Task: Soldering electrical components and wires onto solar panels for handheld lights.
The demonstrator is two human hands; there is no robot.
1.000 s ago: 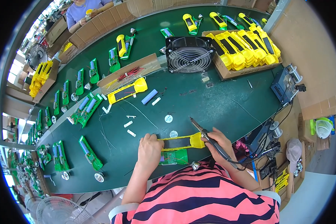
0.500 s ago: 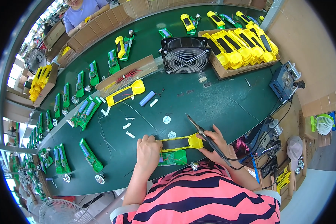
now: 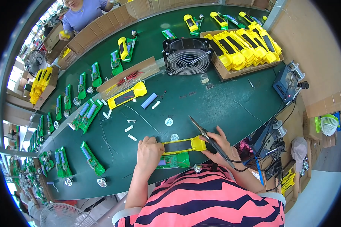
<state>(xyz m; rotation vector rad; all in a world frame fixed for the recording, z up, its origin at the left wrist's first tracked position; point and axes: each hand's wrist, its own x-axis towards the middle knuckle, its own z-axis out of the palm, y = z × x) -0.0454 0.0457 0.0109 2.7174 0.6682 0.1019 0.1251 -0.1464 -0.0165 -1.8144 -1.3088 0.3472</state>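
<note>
A yellow flashlight casing with a dark panel [image 3: 178, 146] lies lengthwise in front of me. My left hand [image 3: 148, 154] is closed, its fingertips pinching the casing's left end. A soldering iron [image 3: 213, 143] is gripped in my right hand [image 3: 224, 148], its tip pointing up and left, above the casing. Fingers of that same hand also touch the casing's wide right end. Just below, against my striped shirt, sits a green flashlight casing [image 3: 182, 160] with thin red wires and a blue cell partly under my left hand. A silvery lamp reflector [image 3: 197, 168] hangs beside it.
A black fan [image 3: 188, 60] stands beyond my hands, left of a carton of yellow casings [image 3: 225, 74]. Another yellow casing [image 3: 127, 95] and a blue battery [image 3: 149, 100] lie left. Green casings [image 3: 91, 158] line the left side. A soldering station [image 3: 287, 85] is at right.
My left hand has shifted slightly left and turned a little at the casing's end. My right hand holds still. Across the bench, a person's hand has carried a yellow piece left.
</note>
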